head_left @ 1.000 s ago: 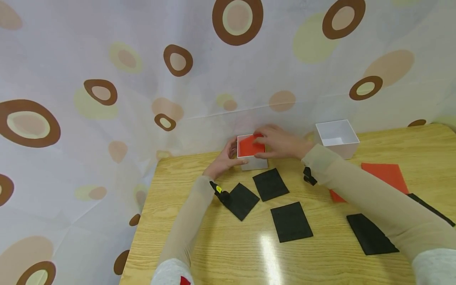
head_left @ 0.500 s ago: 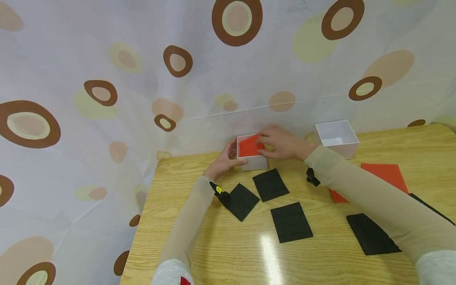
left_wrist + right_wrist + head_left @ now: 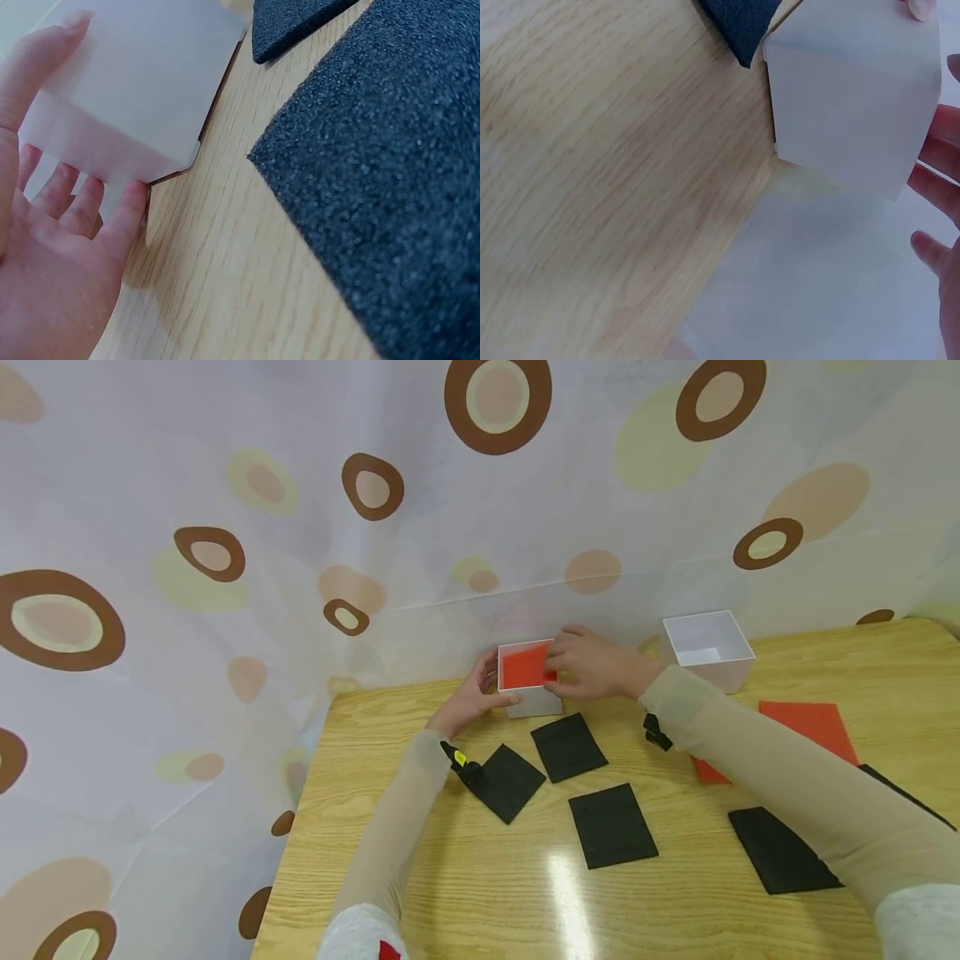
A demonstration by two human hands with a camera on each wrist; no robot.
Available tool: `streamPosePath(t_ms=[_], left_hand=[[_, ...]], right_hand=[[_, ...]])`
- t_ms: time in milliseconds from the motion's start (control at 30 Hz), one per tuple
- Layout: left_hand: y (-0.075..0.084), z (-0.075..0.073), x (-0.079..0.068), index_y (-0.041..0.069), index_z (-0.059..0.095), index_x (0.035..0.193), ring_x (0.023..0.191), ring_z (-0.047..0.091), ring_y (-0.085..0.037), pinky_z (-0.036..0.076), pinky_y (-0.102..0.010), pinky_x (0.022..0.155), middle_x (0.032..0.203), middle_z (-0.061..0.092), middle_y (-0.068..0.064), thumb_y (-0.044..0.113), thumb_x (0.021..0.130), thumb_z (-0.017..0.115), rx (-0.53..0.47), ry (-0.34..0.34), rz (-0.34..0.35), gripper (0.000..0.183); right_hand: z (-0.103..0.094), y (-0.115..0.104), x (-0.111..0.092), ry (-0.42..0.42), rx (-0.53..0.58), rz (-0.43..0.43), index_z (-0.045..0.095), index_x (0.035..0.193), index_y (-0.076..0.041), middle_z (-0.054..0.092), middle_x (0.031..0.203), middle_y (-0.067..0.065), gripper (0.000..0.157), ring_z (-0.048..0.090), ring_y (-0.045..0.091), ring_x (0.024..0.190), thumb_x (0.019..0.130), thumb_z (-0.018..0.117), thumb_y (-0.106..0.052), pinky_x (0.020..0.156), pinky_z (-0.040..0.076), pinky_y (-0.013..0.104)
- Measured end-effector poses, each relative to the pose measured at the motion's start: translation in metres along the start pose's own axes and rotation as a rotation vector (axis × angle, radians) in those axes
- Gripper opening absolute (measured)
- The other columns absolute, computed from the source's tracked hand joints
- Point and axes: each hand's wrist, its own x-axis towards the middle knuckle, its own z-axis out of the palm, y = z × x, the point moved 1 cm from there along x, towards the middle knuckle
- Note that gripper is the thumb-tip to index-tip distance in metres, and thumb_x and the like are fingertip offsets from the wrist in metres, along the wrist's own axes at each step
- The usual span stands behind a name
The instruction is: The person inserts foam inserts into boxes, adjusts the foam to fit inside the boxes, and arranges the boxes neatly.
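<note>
A red sheet [image 3: 523, 667] is judged largely inserted in the white box [image 3: 534, 702] gripped by the left hand [image 3: 469, 700] (whether it is pinched by the right hand [image 3: 591, 665] cannot be told), while black foam squares [image 3: 613, 827] are left unboxed.

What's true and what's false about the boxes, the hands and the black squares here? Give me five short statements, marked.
1. The left hand holds a white box. True.
2. Black material shows inside that box. False: red material shows inside.
3. The right hand is at that same box. True.
4. The second white box lies tipped over. False: it stands upright, open top up.
5. A black square lies flat on the table. True.
</note>
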Motion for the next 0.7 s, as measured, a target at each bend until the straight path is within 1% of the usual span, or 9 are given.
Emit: streamPosePath(t_ms=[133, 233, 467, 600, 700], left_hand=[[-0.001, 0.000, 0.001, 0.022, 0.018, 0.166, 0.154, 0.029, -0.026, 0.027, -0.042, 0.125, 0.166, 0.030, -0.003, 0.002, 0.095, 0.075, 0.004, 0.005, 0.005, 0.093], [-0.001, 0.000, 0.001, 0.023, 0.018, 0.165, 0.154, 0.030, -0.025, 0.026, -0.041, 0.126, 0.166, 0.031, -0.003, 0.002, 0.094, 0.075, 0.007, 0.010, 0.004, 0.093], [0.001, 0.000, 0.000, 0.022, 0.016, 0.166, 0.156, 0.026, -0.028, 0.023, -0.044, 0.127, 0.169, 0.026, -0.006, 0.001, 0.095, 0.073, 0.004, -0.011, 0.014, 0.094], [0.000, -0.001, 0.000, 0.022, 0.016, 0.166, 0.156, 0.025, -0.028, 0.022, -0.044, 0.127, 0.169, 0.026, -0.005, 0.002, 0.095, 0.073, 0.010, -0.015, 0.019, 0.093], [-0.001, -0.002, 0.000, 0.022, 0.017, 0.166, 0.156, 0.026, -0.027, 0.023, -0.044, 0.127, 0.169, 0.027, -0.005, 0.002, 0.095, 0.073, 0.013, -0.013, 0.025, 0.092]], right_hand=[[0.001, -0.002, 0.002, -0.052, -0.018, 0.026, 0.079, 0.099, -0.010, 0.075, 0.103, 0.004, 0.023, 0.064, 0.028, 0.105, 0.098, 0.071, -0.031, 0.116, 0.034, 0.063], [0.003, -0.003, 0.003, -0.076, -0.022, 0.047, 0.080, 0.101, -0.011, 0.075, 0.105, 0.004, 0.027, 0.064, 0.029, 0.108, 0.099, 0.069, -0.035, 0.118, 0.030, 0.064], [0.005, -0.005, 0.006, -0.088, -0.031, 0.056, 0.081, 0.095, -0.010, 0.075, 0.103, 0.003, 0.040, 0.064, 0.030, 0.108, 0.102, 0.064, -0.046, 0.118, 0.028, 0.066], [0.007, -0.005, 0.006, -0.090, -0.025, 0.062, 0.080, 0.095, -0.011, 0.074, 0.103, 0.003, 0.043, 0.063, 0.029, 0.109, 0.102, 0.061, -0.049, 0.119, 0.027, 0.066], [0.010, -0.005, 0.007, -0.079, -0.029, 0.056, 0.078, 0.093, -0.012, 0.072, 0.103, 0.002, 0.042, 0.063, 0.028, 0.109, 0.102, 0.061, -0.049, 0.118, 0.028, 0.065]])
